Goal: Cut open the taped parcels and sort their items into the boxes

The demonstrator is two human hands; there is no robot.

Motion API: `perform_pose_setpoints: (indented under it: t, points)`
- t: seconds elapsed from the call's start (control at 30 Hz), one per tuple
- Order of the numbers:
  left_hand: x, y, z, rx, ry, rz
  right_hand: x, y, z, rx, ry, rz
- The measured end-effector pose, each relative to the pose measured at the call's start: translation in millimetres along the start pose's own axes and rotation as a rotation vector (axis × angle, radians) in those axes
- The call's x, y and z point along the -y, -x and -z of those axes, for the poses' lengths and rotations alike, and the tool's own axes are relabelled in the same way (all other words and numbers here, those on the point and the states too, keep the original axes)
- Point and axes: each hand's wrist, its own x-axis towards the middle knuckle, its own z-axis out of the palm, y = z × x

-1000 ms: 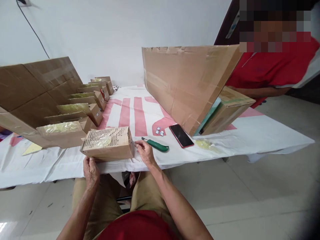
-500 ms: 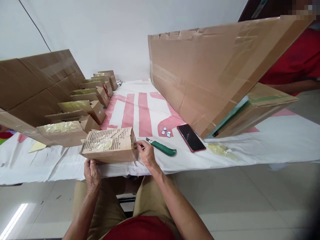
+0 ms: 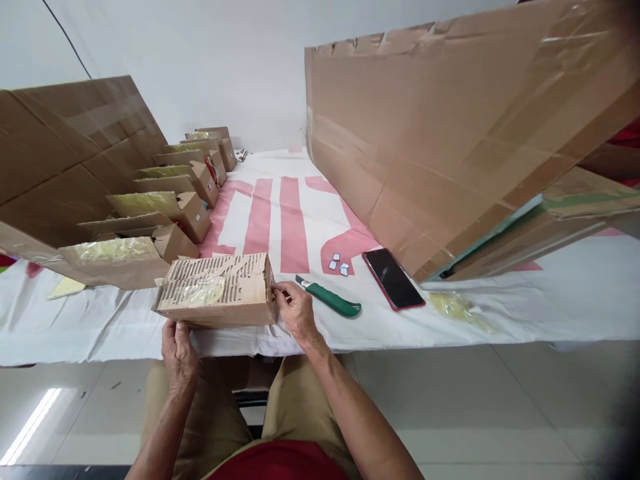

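Observation:
A closed cardboard box (image 3: 250, 315) with torn, ridged strips and clear tape on top lies near the table's front edge. My left hand (image 3: 179, 355) grips its lower front edge at the left, with the thumb up and the other fingers partly hidden. At the box's right end, my right hand (image 3: 299, 313) has thumb and forefinger pinched together against the cardboard; whatever is between them is hidden. Just right of that hand lies a green-handled utility knife (image 3: 333, 299), its blade end pointing up and left. Small white blue-edged labels (image 3: 343, 269) rest beyond the knife.
Several open cardboard boxes (image 3: 110, 267) line the left side before a tall cardboard panel (image 3: 75, 133). Another large panel (image 3: 430, 133) stands at right. A red-edged phone (image 3: 393, 279) and crumpled yellowish tape (image 3: 457, 307) lie nearby. A person's red clothing (image 3: 627, 137) shows at the right edge.
The view has shifted slightly, moving the panels and phone in the picture. Both hands stay at the same places on the box, with little visible movement.

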Motion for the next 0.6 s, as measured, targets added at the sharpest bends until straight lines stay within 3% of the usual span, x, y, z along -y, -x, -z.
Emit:
perform_pose_setpoints:
  t: [0.4,0.5,0.6]
  points:
    - [9,1,-1,-0.011,0.013,-0.017,-5,5,13,0.003,-0.073,-0.115]
    - [6,1,1,-0.013,-0.033,-0.011,0,12,33,0.021,-0.03,-0.106]
    - [4,2,3,-0.008,-0.066,-0.012,3,13,69,0.006,0.089,-0.079]
